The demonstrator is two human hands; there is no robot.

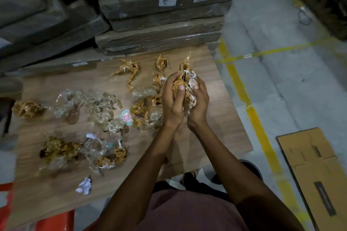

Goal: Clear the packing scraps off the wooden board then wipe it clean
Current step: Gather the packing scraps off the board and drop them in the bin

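- Both hands meet over the right part of the board: my left hand (173, 99) and right hand (199, 101) are cupped together, fingers curled round a crumpled wad of brown tape and white paper scraps (185, 80).
- I judge they press it from both sides to pack loose strips into one lump, so less trails out when it is carried off.
- Below them lies the light wooden board with printed grain (221, 110), flat and low beside stacked dark wrapped packages (161, 24).
- Most scraps are not yet gathered: crumpled clear plastic film (84, 107) mid-board, brown tape bundles (58, 148) nearer me on the left, a twisted brown tape strip (129, 71) at the far edge, and a small white paper ball (84, 185) near the front edge.
- A flattened brown cardboard box (311, 170) lies on the grey concrete floor to the right, past a yellow floor line (242, 88).
- Clearing looks barely begun; I see no cloth for wiping.
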